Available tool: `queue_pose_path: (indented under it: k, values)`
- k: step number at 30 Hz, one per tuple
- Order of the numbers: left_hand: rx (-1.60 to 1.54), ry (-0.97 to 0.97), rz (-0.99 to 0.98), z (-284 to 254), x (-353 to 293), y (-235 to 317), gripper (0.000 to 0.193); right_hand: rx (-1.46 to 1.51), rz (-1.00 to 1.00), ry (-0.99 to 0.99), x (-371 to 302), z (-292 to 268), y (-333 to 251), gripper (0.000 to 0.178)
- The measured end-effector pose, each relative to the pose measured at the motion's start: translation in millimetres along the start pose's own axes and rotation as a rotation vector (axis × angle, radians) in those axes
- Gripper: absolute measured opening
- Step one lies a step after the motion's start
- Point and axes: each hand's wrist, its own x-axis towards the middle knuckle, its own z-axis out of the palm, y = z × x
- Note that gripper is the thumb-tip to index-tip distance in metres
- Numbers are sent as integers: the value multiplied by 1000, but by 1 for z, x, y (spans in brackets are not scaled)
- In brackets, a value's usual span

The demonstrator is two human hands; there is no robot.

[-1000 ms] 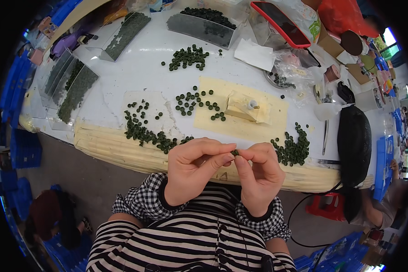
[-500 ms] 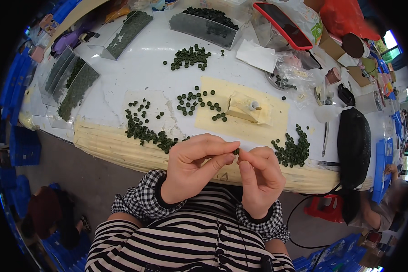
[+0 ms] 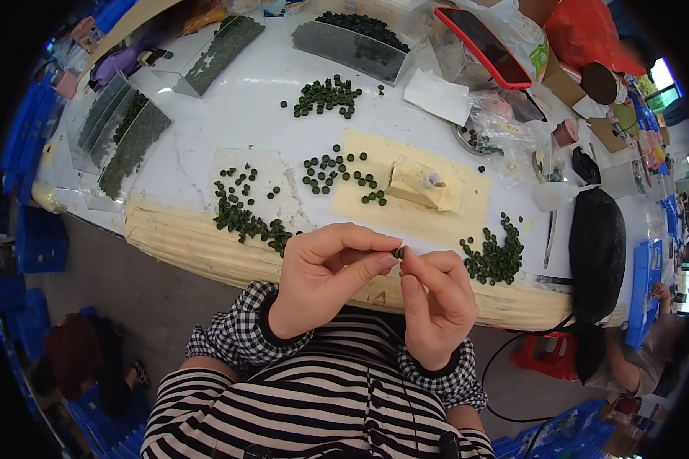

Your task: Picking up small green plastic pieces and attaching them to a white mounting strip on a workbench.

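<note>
Above the table's front edge, my left hand point(image 3: 321, 279) pinches a small dark green round piece point(image 3: 399, 252) between thumb and fingertips. The fingertips of my right hand point(image 3: 439, 294) are closed against the piece's other side. Most of it is hidden by my fingers. Beyond my hands, a yellow block with a pale peg point(image 3: 429, 183) stands on a cream sheet point(image 3: 467, 200). Loose green rings point(image 3: 325, 170) lie along that sheet's left edge. One pile of green pieces point(image 3: 249, 222) is left of my hands, and another pile point(image 3: 496, 256) is to their right.
Farther back lies another green pile point(image 3: 328, 96). Clear trays of green pieces point(image 3: 352, 50) stand at the back and left. A red-cased phone point(image 3: 484, 47), white paper point(image 3: 436, 96) and plastic bags crowd the back right. A black bag point(image 3: 597, 256) hangs over the right edge.
My hands stay together at nearly the same spot. The green piece now shows more clearly between the fingertips, and the whole view has shifted slightly.
</note>
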Motion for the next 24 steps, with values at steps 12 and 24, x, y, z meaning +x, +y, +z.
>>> queue_pose_path:
  k: [12, 24]
  values:
    - [176, 20, 77, 0, 3, 5, 21, -184, -130, -28, 5, -1, -2, 37]
    - [125, 18, 45, -1, 4, 1, 20, -153, -136, -44, 5, 0, 1, 38]
